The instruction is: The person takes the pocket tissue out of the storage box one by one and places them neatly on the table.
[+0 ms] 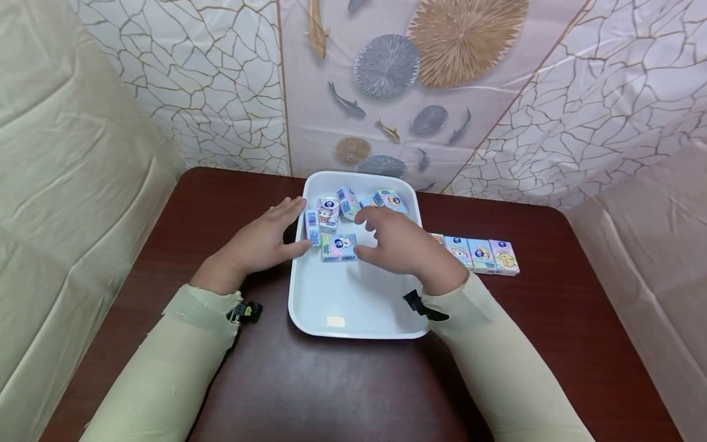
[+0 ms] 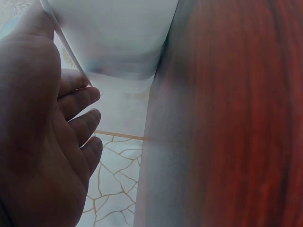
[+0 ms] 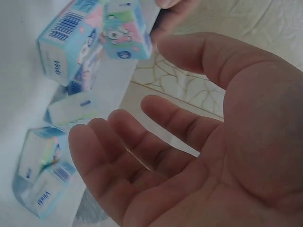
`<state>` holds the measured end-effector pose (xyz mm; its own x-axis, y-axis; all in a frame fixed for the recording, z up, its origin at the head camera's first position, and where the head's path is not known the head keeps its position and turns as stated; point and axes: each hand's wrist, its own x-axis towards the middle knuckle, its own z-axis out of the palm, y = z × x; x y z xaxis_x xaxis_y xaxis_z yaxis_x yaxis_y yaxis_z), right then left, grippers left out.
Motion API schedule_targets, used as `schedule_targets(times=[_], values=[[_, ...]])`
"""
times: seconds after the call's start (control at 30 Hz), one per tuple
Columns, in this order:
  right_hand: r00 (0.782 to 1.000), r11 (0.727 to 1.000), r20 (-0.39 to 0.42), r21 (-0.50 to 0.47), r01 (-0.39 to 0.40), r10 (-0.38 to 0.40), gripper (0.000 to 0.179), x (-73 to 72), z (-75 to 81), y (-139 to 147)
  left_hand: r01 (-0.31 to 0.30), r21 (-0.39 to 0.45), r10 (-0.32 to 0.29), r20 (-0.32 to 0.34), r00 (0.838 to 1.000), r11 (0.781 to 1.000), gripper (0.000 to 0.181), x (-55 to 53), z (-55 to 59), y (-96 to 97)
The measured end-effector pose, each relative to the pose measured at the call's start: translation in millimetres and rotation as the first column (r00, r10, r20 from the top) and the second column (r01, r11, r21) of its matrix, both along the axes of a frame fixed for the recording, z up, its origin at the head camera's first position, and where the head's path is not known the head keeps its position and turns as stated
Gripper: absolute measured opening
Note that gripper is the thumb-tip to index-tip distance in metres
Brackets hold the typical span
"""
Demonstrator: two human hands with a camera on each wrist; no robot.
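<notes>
A white tray (image 1: 353, 307) stands on the table with several small tissue packs in its far half. My left hand (image 1: 265, 236) is at the tray's left rim, fingers extended along it and thumb tip over the edge. Just inside that rim, one tissue pack (image 1: 312, 227) stands on its side. My right hand (image 1: 405, 245) hovers over the tray's right side, fingers loosely bent, palm holding nothing in the right wrist view. A flat tissue pack (image 1: 339, 247) lies between the hands. Others lean in the far part, including a tilted pack (image 1: 349, 202) and a far-corner pack (image 1: 391, 201).
A row of tissue packs (image 1: 482, 255) lies on the dark wooden table (image 1: 552, 344) right of the tray, partly hidden by my right hand. A patterned cloth (image 1: 221, 92) hangs behind the table, and pale cloth (image 1: 50, 184) hangs at the sides.
</notes>
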<state>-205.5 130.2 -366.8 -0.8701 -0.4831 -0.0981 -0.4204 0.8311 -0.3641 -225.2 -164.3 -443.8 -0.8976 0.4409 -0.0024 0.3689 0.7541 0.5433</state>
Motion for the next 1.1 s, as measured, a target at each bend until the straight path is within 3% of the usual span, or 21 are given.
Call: schedule_targets(times=[0.17, 0.4, 0.57, 0.93, 1.1], values=[[1.000, 1.000, 0.025, 0.025, 0.018, -0.018, 0.062, -10.7, -11.6, -10.3, 0.009, 0.006, -0.009, -0.008, 1.000, 1.000, 0.097, -2.2, -1.7, 0.0], [0.987, 0.985, 0.066, 0.096, 0.140, -0.147, 0.077, -21.3, -29.9, -30.7, 0.021, 0.010, -0.020, -0.034, 0.999, 1.000, 0.097, -4.5, -4.4, -1.3], [0.973, 0.974, 0.116, 0.128, 0.186, -0.201, 0.088, -26.7, -39.5, -37.3, 0.017, 0.008, -0.017, -0.032, 0.999, 1.000, 0.098, -4.8, -4.2, -0.9], [0.957, 0.964, 0.153, 0.147, 0.222, -0.244, 0.085, -26.6, -46.4, -40.9, 0.016, 0.000, -0.016, -0.022, 1.000, 1.000, 0.098, -5.0, -3.4, 0.0], [0.968, 0.969, 0.121, 0.142, 0.200, -0.218, 0.082, -25.4, -50.2, -43.6, 0.010, -0.003, -0.010, -0.022, 1.000, 1.000, 0.098, -4.8, -5.1, -0.5]])
